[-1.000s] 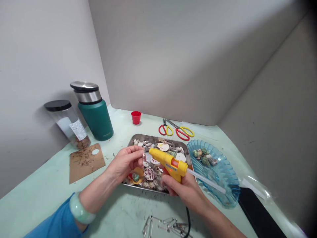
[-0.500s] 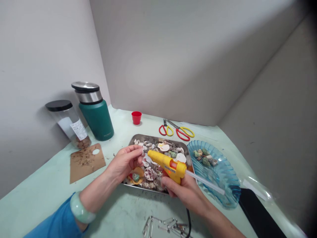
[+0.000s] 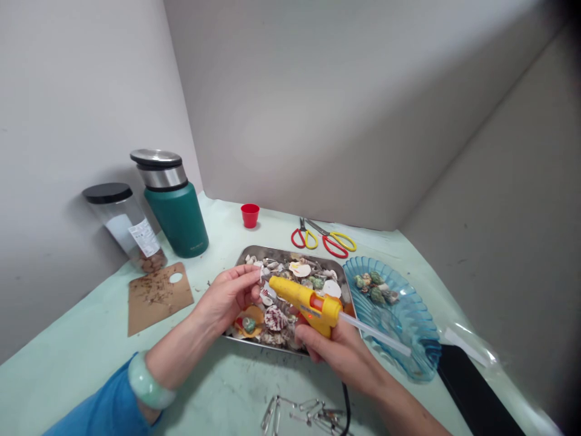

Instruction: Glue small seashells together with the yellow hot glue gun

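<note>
My right hand [image 3: 333, 342] is wrapped round the handle of a yellow hot glue gun [image 3: 299, 297], with a clear glue stick [image 3: 376, 334] jutting from its back end. The nozzle points left, close to the fingertips of my left hand [image 3: 231, 297]. Between my left thumb and fingers is pinched a small whitish piece [image 3: 262, 275], too small to make out; it may be a shell. Both hands are above a metal tray [image 3: 290, 350] full of mixed seashells, among them a purple-striped shell [image 3: 275, 318].
A blue shell-shaped dish [image 3: 403, 321] with several greenish shells stands right of the tray. Two pairs of scissors [image 3: 336, 242] and a red cup [image 3: 250, 215] lie behind. At left are a green flask [image 3: 179, 218], a jar [image 3: 136, 236] and cardboard [image 3: 158, 297]. Metal clips [image 3: 308, 415] lie in front.
The glue gun's nozzle has shifted very slightly left and down by my left fingertips. Both hands keep their hold, and everything else stays where it was.
</note>
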Motion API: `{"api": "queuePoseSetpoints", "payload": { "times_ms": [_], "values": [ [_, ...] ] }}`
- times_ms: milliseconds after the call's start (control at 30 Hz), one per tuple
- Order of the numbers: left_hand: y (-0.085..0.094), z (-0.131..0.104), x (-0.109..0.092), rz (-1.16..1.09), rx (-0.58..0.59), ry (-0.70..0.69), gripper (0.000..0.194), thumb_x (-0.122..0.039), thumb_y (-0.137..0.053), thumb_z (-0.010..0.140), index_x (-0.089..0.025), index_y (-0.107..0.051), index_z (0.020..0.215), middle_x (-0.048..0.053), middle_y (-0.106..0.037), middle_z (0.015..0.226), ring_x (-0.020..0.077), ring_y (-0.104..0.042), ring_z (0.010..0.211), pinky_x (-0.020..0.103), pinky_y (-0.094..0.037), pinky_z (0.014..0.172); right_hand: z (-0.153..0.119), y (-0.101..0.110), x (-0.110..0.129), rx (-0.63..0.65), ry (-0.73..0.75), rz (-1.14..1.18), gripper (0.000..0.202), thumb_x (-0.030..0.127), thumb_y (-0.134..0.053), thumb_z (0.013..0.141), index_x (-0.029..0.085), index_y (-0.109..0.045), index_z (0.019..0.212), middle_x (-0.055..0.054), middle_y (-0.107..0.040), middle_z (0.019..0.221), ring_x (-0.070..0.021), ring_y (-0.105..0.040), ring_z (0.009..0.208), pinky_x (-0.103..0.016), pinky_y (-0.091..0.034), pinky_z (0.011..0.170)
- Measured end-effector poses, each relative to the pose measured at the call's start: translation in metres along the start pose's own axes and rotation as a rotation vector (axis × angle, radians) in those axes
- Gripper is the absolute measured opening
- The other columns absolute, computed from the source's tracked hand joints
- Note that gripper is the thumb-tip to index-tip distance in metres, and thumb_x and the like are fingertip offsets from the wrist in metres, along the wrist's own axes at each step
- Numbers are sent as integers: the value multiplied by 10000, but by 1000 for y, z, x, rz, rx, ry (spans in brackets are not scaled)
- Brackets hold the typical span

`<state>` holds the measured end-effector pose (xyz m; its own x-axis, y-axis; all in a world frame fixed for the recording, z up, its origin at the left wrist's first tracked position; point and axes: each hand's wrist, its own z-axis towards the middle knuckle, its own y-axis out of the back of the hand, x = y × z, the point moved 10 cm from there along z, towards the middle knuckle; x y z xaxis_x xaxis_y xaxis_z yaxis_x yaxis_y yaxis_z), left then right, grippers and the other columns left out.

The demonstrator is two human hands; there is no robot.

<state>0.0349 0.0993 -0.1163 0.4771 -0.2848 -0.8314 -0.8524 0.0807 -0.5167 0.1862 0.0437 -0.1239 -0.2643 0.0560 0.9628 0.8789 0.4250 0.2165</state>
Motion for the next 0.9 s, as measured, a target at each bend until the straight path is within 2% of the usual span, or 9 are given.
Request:
{"api": "queuePoseSetpoints", "payload": {
  "times_ms": [267,433,600,733,900],
  "values": [
    [-2,0,2,34,31,12,135,-204,-705,711,-128,-616,778,-26,-573,472,44,-494,419,134,-425,449,3,6,4,-69,-20,-30,338,462,-530,810,135,-575,737,22,-452,540,-113,-414,515,-252,-330,502],
    [-2,-1,6,74,41,44,129,-210,-687,732,-129,-609,794,-25,-573,471,45,-495,412,125,-398,423,2,6,5,-69,-21,-14,329,462,-531,814,139,-567,759,26,-451,545,-112,-416,520,-249,-328,505],
    [0,0,4,36,24,14,143,-195,-709,705,-125,-612,782,-27,-575,495,41,-494,422,129,-415,438,2,5,6,-50,-27,-40,327,452,-526,815,139,-556,724,23,-446,550,-112,-414,531,-250,-330,513],
    [1,0,3,20,17,10,149,-195,-715,696,-129,-614,784,-31,-569,487,44,-491,419,140,-428,447,2,4,4,-31,-25,-23,298,434,-530,821,143,-567,770,25,-457,579,-103,-405,533,-241,-326,506],
    [-2,-1,3,47,26,25,150,-205,-712,700,-130,-614,784,-32,-564,468,43,-485,412,130,-403,430,2,7,7,-70,-14,-26,336,465,-548,805,138,-576,732,31,-443,529,-104,-411,506,-239,-329,490]
  ]
}}
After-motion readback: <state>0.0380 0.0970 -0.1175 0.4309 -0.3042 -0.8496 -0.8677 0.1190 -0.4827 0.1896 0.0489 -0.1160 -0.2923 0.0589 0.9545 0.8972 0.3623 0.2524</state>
